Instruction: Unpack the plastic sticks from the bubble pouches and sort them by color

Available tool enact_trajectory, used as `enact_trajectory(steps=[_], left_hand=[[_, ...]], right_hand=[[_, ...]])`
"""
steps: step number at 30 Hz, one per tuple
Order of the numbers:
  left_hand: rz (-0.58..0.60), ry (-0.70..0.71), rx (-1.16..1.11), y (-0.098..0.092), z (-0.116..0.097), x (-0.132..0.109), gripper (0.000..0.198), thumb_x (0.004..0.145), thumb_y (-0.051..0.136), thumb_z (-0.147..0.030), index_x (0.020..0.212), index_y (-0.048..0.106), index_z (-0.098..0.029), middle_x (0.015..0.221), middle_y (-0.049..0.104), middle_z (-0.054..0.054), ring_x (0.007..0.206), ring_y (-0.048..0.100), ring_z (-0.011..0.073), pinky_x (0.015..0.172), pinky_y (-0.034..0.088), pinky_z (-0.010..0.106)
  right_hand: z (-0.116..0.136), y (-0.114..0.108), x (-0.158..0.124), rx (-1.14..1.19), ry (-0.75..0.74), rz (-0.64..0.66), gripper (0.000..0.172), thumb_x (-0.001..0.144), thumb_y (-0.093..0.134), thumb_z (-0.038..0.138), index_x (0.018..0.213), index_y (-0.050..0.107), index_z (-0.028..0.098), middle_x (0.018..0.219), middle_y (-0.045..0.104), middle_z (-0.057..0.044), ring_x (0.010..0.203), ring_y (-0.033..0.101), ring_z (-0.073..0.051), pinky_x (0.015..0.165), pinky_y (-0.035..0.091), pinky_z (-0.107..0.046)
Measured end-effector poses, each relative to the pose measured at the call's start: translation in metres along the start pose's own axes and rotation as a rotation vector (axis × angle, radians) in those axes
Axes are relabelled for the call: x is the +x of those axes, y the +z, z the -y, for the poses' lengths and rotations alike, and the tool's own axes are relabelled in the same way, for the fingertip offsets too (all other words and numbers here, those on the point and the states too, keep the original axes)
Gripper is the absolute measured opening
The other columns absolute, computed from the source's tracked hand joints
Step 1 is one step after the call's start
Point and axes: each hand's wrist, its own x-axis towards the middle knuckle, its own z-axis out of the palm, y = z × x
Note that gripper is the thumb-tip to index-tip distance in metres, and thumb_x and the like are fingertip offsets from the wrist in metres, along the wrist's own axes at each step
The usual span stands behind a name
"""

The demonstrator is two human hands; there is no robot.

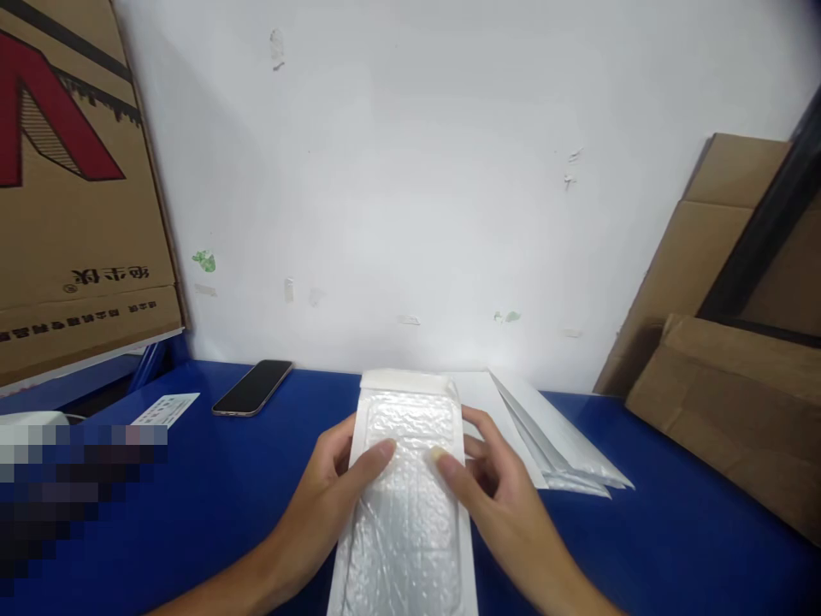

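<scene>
A white bubble mailer (410, 522) stands tilted up in front of me, with its bubbled face toward me and a folded flap at its top edge. My left hand (337, 479) grips its left side, thumb pressed on the front and fingers behind. On the opposite side my right hand (491, 475) holds it the same way, its thumb on the bubbled surface. The lower end of the mailer runs out of view at the bottom. Behind my right hand lie several more white mailers (564, 436), loosely stacked on the blue table (256, 488).
A dark phone (253, 387) lies at the back left, beside a small printed card (168, 409). A large printed cardboard box (70, 214) stands at the left. Folded brown cardboard (724, 411) leans at the right. The white wall (398, 171) closes off the back.
</scene>
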Motion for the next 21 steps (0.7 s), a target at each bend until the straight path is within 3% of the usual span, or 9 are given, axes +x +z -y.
enact_trajectory(steps=[2, 5, 9, 11, 13, 16, 18, 21], left_hand=[[0.008, -0.030, 0.032, 0.000, 0.007, -0.004, 0.038, 0.092, 0.070, -0.052, 0.114, 0.073, -0.020, 0.110, 0.075, 0.007, 0.096, 0.070, 0.0245, 0.082, 0.056, 0.032], [0.055, -0.040, 0.074, 0.001, 0.013, -0.009, 0.040, 0.091, 0.070, -0.057, 0.109, 0.076, -0.022, 0.101, 0.076, 0.005, 0.096, 0.069, 0.0248, 0.079, 0.055, 0.031], [0.027, -0.060, 0.054, 0.004, 0.010, -0.008, 0.037, 0.092, 0.070, -0.052, 0.113, 0.074, -0.022, 0.105, 0.076, 0.006, 0.098, 0.069, 0.0258, 0.082, 0.055, 0.033], [0.067, -0.055, -0.003, 0.005, 0.006, -0.005, 0.036, 0.092, 0.071, -0.045, 0.119, 0.070, -0.021, 0.105, 0.075, 0.006, 0.098, 0.069, 0.0254, 0.085, 0.055, 0.034], [0.111, -0.061, -0.058, 0.006, 0.001, -0.002, 0.040, 0.091, 0.073, -0.039, 0.126, 0.063, -0.022, 0.102, 0.075, 0.005, 0.091, 0.071, 0.0239, 0.082, 0.055, 0.033], [0.075, -0.084, -0.086, 0.005, -0.002, 0.000, 0.050, 0.090, 0.074, -0.038, 0.134, 0.053, -0.025, 0.093, 0.075, 0.002, 0.077, 0.071, 0.0207, 0.071, 0.053, 0.029], [0.034, -0.078, -0.073, 0.004, -0.001, 0.000, 0.049, 0.091, 0.073, -0.044, 0.131, 0.051, -0.027, 0.086, 0.073, 0.000, 0.071, 0.068, 0.0187, 0.065, 0.050, 0.026], [0.003, -0.071, -0.042, 0.002, 0.002, 0.002, 0.037, 0.091, 0.071, -0.048, 0.116, 0.053, -0.028, 0.077, 0.068, -0.003, 0.063, 0.062, 0.0152, 0.058, 0.042, 0.022]], right_hand=[[0.005, -0.007, 0.004, -0.021, 0.026, -0.034, 0.050, 0.092, 0.065, 0.059, 0.126, 0.059, 0.024, 0.092, 0.069, -0.003, 0.068, 0.057, -0.016, 0.063, 0.049, -0.029], [0.006, -0.013, 0.008, -0.073, 0.008, -0.050, 0.040, 0.093, 0.065, 0.058, 0.109, 0.066, 0.021, 0.082, 0.064, -0.001, 0.070, 0.054, -0.016, 0.063, 0.044, -0.028], [0.003, -0.014, 0.010, -0.096, -0.015, -0.053, 0.040, 0.096, 0.060, 0.058, 0.091, 0.067, 0.019, 0.065, 0.043, 0.005, 0.057, 0.034, -0.011, 0.051, 0.028, -0.025], [0.003, -0.014, 0.010, -0.105, -0.032, -0.070, 0.042, 0.096, 0.058, 0.059, 0.087, 0.067, 0.019, 0.062, 0.033, 0.006, 0.055, 0.027, -0.011, 0.049, 0.025, -0.025], [0.003, -0.015, 0.011, -0.091, -0.049, -0.071, 0.042, 0.098, 0.056, 0.059, 0.092, 0.070, 0.020, 0.062, 0.035, 0.005, 0.055, 0.032, -0.012, 0.049, 0.029, -0.025], [0.003, -0.016, 0.011, -0.006, -0.023, -0.021, 0.044, 0.100, 0.052, 0.059, 0.117, 0.070, 0.023, 0.067, 0.053, 0.002, 0.061, 0.049, -0.016, 0.051, 0.041, -0.025], [0.003, -0.016, 0.010, 0.031, 0.001, -0.005, 0.045, 0.100, 0.053, 0.058, 0.128, 0.066, 0.025, 0.068, 0.057, 0.001, 0.062, 0.054, -0.017, 0.052, 0.046, -0.025], [0.003, -0.016, 0.008, 0.030, -0.013, -0.005, 0.040, 0.099, 0.056, 0.055, 0.125, 0.068, 0.027, 0.069, 0.057, 0.002, 0.058, 0.052, -0.015, 0.051, 0.047, -0.024]])
